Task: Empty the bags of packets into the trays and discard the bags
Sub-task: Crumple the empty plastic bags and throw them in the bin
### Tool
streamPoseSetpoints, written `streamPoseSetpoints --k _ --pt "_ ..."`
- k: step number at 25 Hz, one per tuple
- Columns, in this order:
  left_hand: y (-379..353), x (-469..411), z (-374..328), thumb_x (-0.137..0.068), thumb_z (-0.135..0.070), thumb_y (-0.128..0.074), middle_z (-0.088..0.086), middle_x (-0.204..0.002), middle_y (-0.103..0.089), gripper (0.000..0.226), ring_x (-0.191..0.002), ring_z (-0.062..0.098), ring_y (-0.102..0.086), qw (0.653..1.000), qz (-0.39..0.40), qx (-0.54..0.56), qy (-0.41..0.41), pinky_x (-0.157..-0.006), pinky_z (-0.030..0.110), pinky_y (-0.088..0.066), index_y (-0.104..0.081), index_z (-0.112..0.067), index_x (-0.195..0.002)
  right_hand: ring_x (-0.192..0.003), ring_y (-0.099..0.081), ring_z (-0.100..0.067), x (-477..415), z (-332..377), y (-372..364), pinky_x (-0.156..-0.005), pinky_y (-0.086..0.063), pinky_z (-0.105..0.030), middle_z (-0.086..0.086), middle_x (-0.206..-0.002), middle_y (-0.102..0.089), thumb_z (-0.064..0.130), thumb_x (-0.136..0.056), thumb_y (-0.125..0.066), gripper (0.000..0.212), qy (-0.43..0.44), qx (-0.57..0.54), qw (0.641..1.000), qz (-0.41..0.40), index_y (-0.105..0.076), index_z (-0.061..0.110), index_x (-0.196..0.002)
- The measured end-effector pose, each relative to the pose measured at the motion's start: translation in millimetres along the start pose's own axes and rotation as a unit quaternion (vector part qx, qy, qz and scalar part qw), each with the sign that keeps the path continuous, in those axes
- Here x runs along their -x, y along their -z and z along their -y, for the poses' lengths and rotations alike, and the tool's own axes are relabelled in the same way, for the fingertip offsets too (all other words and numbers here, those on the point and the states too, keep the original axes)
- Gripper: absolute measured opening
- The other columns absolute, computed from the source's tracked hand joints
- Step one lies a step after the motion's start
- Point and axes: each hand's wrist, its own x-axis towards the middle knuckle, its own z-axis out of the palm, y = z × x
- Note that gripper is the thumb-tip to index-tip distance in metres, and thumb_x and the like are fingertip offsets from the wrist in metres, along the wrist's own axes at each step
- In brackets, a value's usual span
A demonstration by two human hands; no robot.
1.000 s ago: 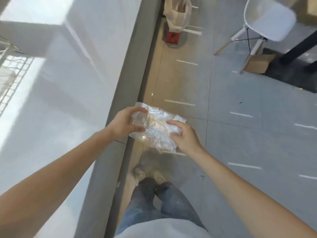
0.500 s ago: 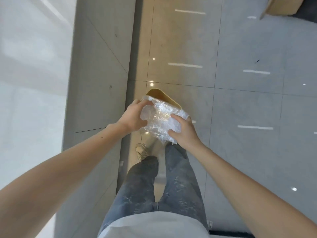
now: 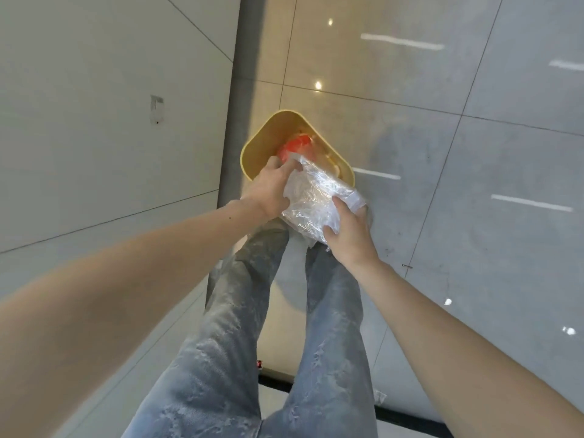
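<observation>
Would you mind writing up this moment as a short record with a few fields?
held item: crumpled clear plastic bags
left hand: grips the bags' left side
right hand: grips the bags' lower right side
bin: yellow, open, on the floor by the wall
bin contents: something red; the rest is unclear
bags versus bin: over the bin's near rim, not released
stage: discarding the bags

Two hands are counted, a left hand [image 3: 268,188] and a right hand [image 3: 349,232]. One crumpled clear bag [image 3: 316,200] is seen between them. One yellow bin [image 3: 262,143] is counted, with one red item [image 3: 295,147] inside. Two jeans-clad legs [image 3: 237,311] are seen.
</observation>
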Motion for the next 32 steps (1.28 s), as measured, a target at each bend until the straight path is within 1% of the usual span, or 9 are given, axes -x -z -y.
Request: streamPoseSetpoints --k 5,9,13,18,20,23,25,28,32 --pt "-27.9 -54.2 33.2 -0.080 0.005 -0.065 0.007 -0.127 -0.042 0.070 -0.099 0.020 -0.050 1.000 -0.003 -0.022 -0.016 -0.076 0.029 -0.050 -0.038 -0.030 -0.135 -0.126 -0.049 -0.035 -57.7 -11.4 -25.6 -0.105 -0.039 -0.035 -0.017 -0.149 -0.025 0.017 -0.095 -0.058 0.064 -0.015 0.010 1.000 -0.006 -0.031 0.026 -0.152" --pt "-39.3 -85.6 64.5 -0.079 0.009 -0.064 0.006 -0.130 -0.042 0.076 -0.108 0.023 -0.051 1.000 -0.008 -0.024 -0.012 -0.084 0.034 -0.055 -0.036 -0.032 -0.137 -0.128 -0.048 -0.038 -94.4 -5.5 -52.0 -0.106 -0.040 -0.039 -0.018 -0.156 -0.017 0.012 -0.094 -0.059 0.067 -0.047 0.018 0.999 0.003 -0.029 0.029 -0.152" --pt "-47.0 -109.9 86.2 -0.080 0.008 -0.064 0.009 -0.130 -0.041 0.072 -0.110 0.027 -0.051 0.998 -0.022 -0.035 -0.052 -0.090 0.043 -0.055 -0.038 -0.026 -0.137 -0.124 -0.053 -0.038 -119.3 4.9 -66.4 -0.101 -0.046 -0.041 -0.014 -0.154 -0.021 0.009 -0.093 -0.060 0.068 -0.090 -0.030 0.995 -0.024 -0.031 0.031 -0.151" --pt "-54.6 -133.7 91.8 -0.084 0.003 -0.068 0.012 -0.140 -0.041 0.069 -0.115 0.029 -0.055 0.995 -0.046 -0.037 -0.079 -0.096 0.034 -0.053 -0.040 -0.023 -0.141 -0.125 -0.051 -0.038 -139.8 5.9 -72.8 -0.100 -0.046 -0.040 -0.016 -0.153 -0.023 0.012 -0.093 -0.060 0.070 -0.118 -0.034 0.992 -0.028 -0.028 0.032 -0.152" --pt "-54.6 -136.7 89.6 -0.086 0.000 -0.067 0.015 -0.151 -0.032 0.071 -0.128 0.034 -0.050 0.995 -0.042 -0.034 -0.080 -0.103 0.033 -0.047 -0.037 -0.023 -0.146 -0.125 -0.051 -0.038 -143.8 4.5 -71.9 -0.101 -0.045 -0.041 -0.017 -0.154 -0.024 0.014 -0.094 -0.058 0.070 -0.136 -0.042 0.990 -0.023 -0.025 0.034 -0.153" --pt "-53.8 -134.8 88.8 -0.087 -0.002 -0.067 0.020 -0.162 -0.010 0.079 -0.144 0.039 -0.029 0.993 -0.001 -0.063 -0.098 -0.110 0.039 -0.041 -0.029 -0.025 -0.151 -0.124 -0.050 -0.037 -143.7 5.7 -69.8 -0.100 -0.042 -0.040 -0.019 -0.149 -0.031 0.015 -0.094 -0.052 0.069 -0.147 -0.039 0.988 -0.024 -0.023 0.036 -0.153" --pt "-52.3 -132.0 88.6 -0.089 -0.005 -0.065 0.018 -0.161 -0.013 0.073 -0.139 0.038 -0.037 0.993 0.007 -0.063 -0.101 -0.104 0.041 -0.046 -0.029 -0.024 -0.149 -0.120 -0.050 -0.038 -143.1 6.5 -67.6 -0.098 -0.042 -0.040 -0.019 -0.142 -0.037 0.015 -0.092 -0.049 0.068 -0.154 -0.039 0.987 -0.022 -0.025 0.036 -0.153" --pt "-50.9 -124.4 87.1 -0.092 -0.007 -0.061 0.015 -0.154 -0.029 0.064 -0.131 0.036 -0.045 0.993 0.011 -0.065 -0.100 -0.093 0.043 -0.051 -0.032 -0.021 -0.147 -0.120 -0.049 -0.037 -139.0 11.0 -59.0 -0.095 -0.043 -0.041 -0.017 -0.135 -0.045 0.015 -0.093 -0.048 0.064 -0.149 -0.038 0.988 -0.013 -0.028 0.029 -0.152" --pt "-45.9 -109.6 82.7 -0.097 -0.016 -0.055 0.011 -0.143 -0.043 0.050 -0.124 0.031 -0.049 0.993 -0.001 -0.050 -0.108 -0.088 0.040 -0.050 -0.038 -0.018 -0.144 -0.117 -0.054 -0.035 -126.6 22.8 -44.2 -0.092 -0.048 -0.042 -0.013 -0.133 -0.052 0.018 -0.093 -0.049 0.058 -0.117 -0.001 0.993 -0.010 -0.033 0.024 -0.149"
